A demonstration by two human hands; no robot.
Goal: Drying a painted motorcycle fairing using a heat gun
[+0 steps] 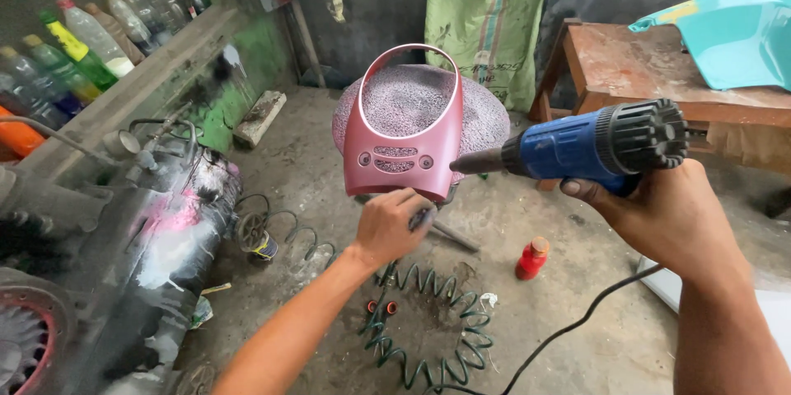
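Centre of scene, above the floor (527, 321): left hand (394, 226) closed on a handle under the pink cowl (404, 127), holding it upright. Right hand (667, 214) wrapped around the blue heat gun (589, 148), nozzle just beside the cowl's right edge. Paint already even pink and glossy; apparently being dried, finish not yet done. Coiled hose (428, 321) near, red can (532, 257) right.

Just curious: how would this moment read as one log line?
left hand: holds pink cover | right hand: holds blue heat gun, nozzle at cover | floor: coiled hose, red bottle
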